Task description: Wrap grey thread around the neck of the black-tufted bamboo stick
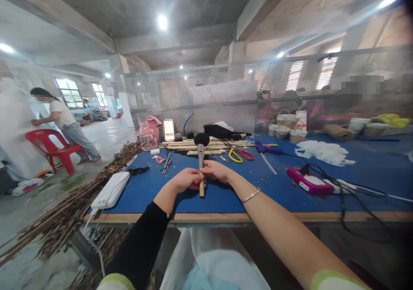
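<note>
Both of my hands hold a brush (201, 146) upright over the blue table (371, 174). It has a round black head, a silver ferrule and a pale bamboo handle. My left hand (186, 179) is closed round the handle from the left. My right hand (217, 170) grips it from the right, a little higher, near the ferrule. A silver bangle (251, 195) circles my right wrist. The handle's lower end sticks out below my fingers.
Bamboo sticks (196, 146), yellow-handled scissors (235, 155), red-handled scissors (246, 154) and a blue tool (267, 149) lie behind my hands. A white power bank (110, 190) sits left, a pink device (310, 182) with cables right. A twig pile (64, 208) flanks the table. A person stands by a red chair (51, 148).
</note>
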`<action>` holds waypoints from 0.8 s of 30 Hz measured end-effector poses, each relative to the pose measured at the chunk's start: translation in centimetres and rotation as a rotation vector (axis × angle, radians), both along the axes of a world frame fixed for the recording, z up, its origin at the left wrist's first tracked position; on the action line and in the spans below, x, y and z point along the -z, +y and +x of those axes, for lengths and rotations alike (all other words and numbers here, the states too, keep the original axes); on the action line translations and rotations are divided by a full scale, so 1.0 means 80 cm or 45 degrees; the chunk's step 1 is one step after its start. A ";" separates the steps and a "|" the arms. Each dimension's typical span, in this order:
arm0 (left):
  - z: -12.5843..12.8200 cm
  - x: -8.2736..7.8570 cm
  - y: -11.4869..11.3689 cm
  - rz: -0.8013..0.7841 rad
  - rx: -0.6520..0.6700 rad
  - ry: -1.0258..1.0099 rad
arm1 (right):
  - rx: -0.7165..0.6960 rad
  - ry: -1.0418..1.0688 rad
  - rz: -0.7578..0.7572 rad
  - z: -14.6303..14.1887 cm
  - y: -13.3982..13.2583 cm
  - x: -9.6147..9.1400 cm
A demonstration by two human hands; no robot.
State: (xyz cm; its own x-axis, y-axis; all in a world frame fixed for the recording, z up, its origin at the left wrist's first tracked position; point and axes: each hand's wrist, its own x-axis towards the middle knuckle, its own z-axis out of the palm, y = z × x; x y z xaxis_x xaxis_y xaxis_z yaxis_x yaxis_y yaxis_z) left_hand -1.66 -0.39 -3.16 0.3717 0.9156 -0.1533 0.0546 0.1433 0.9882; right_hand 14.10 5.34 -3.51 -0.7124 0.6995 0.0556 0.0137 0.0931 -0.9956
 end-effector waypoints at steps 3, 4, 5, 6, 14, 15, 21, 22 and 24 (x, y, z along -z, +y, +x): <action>0.002 0.003 0.002 0.039 -0.073 0.030 | 0.023 0.001 0.022 -0.001 0.000 0.000; 0.003 0.004 0.003 0.062 -0.103 0.040 | 0.033 0.002 0.025 -0.001 0.000 0.000; 0.003 0.006 0.004 0.085 -0.131 0.050 | 0.043 0.002 0.026 -0.002 0.000 0.000; 0.002 0.008 0.005 0.105 -0.152 0.058 | 0.050 0.002 0.026 -0.002 -0.001 0.000; -0.003 0.003 0.002 0.059 -0.048 -0.010 | 0.001 0.004 -0.020 0.001 0.001 0.000; -0.003 0.001 0.001 0.035 -0.015 -0.022 | -0.015 0.002 -0.026 0.001 0.001 0.000; -0.001 0.000 0.000 -0.002 -0.022 0.003 | -0.024 -0.016 -0.023 0.001 -0.002 -0.003; -0.001 0.002 0.001 0.018 -0.058 0.020 | -0.018 -0.016 -0.018 0.000 -0.003 -0.003; -0.001 0.005 0.004 0.070 -0.135 0.055 | -0.007 -0.014 -0.009 -0.001 -0.002 -0.003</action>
